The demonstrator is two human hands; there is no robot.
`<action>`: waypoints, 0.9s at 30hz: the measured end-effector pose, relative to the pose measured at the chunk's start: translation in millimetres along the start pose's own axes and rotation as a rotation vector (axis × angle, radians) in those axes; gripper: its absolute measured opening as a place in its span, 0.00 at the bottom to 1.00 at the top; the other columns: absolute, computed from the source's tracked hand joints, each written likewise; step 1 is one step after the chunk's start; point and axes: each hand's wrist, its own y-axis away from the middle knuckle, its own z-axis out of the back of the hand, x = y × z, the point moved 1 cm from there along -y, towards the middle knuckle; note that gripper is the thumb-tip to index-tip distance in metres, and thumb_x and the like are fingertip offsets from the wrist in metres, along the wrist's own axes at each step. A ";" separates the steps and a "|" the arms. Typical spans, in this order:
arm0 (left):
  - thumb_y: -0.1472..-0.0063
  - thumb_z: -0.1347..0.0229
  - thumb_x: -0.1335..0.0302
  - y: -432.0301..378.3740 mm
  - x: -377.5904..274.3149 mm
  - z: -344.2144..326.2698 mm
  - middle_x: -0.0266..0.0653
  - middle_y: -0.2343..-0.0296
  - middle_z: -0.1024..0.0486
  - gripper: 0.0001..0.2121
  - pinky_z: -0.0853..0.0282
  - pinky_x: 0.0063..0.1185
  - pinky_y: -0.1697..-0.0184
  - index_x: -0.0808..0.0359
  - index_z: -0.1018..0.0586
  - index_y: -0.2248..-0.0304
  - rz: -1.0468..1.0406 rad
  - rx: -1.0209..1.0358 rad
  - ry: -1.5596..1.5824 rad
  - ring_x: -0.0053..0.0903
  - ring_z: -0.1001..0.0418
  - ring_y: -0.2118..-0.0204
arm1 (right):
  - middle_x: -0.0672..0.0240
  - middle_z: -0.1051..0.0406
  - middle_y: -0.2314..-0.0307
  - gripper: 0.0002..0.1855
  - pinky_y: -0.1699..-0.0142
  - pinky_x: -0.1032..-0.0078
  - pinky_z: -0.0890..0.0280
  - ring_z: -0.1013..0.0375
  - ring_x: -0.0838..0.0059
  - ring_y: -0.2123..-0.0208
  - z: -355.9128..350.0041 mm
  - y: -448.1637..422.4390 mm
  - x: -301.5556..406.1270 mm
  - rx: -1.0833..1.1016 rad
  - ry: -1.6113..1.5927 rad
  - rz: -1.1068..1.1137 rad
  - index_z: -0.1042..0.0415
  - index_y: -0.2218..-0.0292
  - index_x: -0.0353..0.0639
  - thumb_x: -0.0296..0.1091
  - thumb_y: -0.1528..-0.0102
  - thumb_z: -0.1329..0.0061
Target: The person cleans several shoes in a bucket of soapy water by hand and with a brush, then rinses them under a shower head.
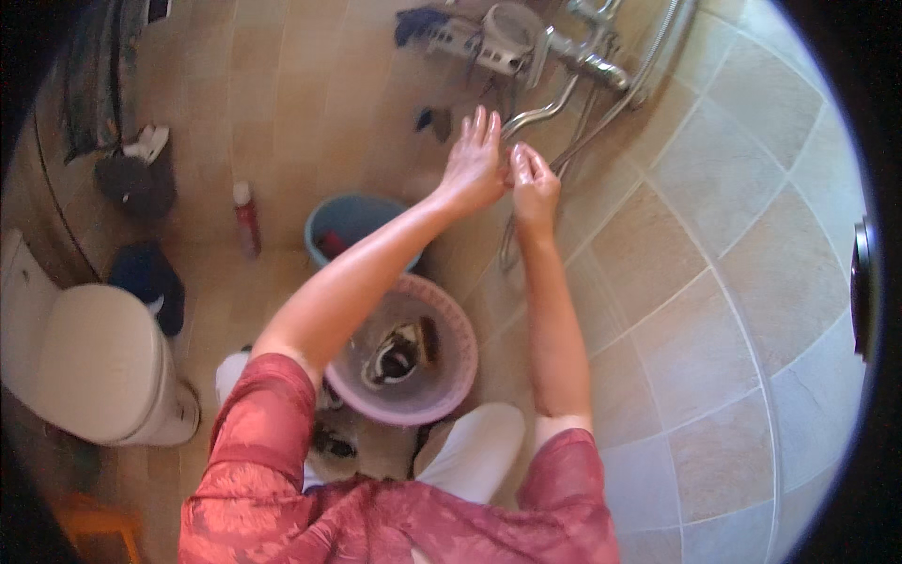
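Observation:
My left hand (476,166) is raised beside the curved metal spout (546,111) of a wall-mounted faucet, its fingers extended and its skin looking wet. Close against its thumb side is my right hand (534,180), fingers curled; whether something small is between them cannot be made out. Below my forearms a pink plastic basin (461,352) stands on the floor, holding a shoe (396,361) and a brush (428,340). Partly behind my left forearm is a blue bucket (363,211) with a reddish thing inside.
A shower hose (645,74) hangs by the faucet (599,67), near a wall rack (486,53) of items. At left are a closed toilet (102,363), a dark bin (151,282) and a red spray can (246,220). An orange stool (102,523) stands at lower left.

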 end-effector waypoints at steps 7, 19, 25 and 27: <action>0.48 0.50 0.72 210.3 122.0 -26.1 0.51 0.68 0.25 0.13 0.35 0.30 0.61 0.71 0.25 0.64 0.440 0.544 0.170 0.41 0.28 0.62 | 0.55 0.27 0.78 0.18 0.67 0.73 0.35 0.28 0.68 0.74 6.7 169.5 -165.7 0.891 0.583 -0.385 0.26 0.70 0.32 0.42 0.54 0.48; 0.54 0.45 0.75 338.2 127.2 -62.9 0.59 0.56 0.37 0.29 0.36 0.34 0.56 0.70 0.41 0.51 0.668 0.852 -0.422 0.45 0.34 0.56 | 0.47 0.33 0.60 0.40 0.53 0.68 0.39 0.33 0.55 0.56 5.8 263.2 -265.4 0.685 0.752 -0.581 0.40 0.52 0.32 0.53 0.58 0.45; 0.50 0.51 0.79 330.8 100.2 -59.5 0.47 0.69 0.30 0.15 0.33 0.32 0.64 0.67 0.31 0.60 0.036 0.662 -0.577 0.41 0.31 0.62 | 0.47 0.31 0.63 0.32 0.55 0.66 0.37 0.31 0.53 0.59 15.9 272.2 -309.5 0.619 0.533 -0.930 0.32 0.58 0.32 0.51 0.57 0.48; 0.50 0.50 0.77 333.4 90.6 -53.1 0.47 0.71 0.29 0.11 0.33 0.33 0.65 0.67 0.28 0.64 0.037 0.804 -0.496 0.40 0.31 0.63 | 0.48 0.29 0.66 0.29 0.57 0.66 0.36 0.29 0.54 0.61 5.1 273.8 -293.6 0.650 0.645 -1.004 0.30 0.61 0.32 0.49 0.58 0.48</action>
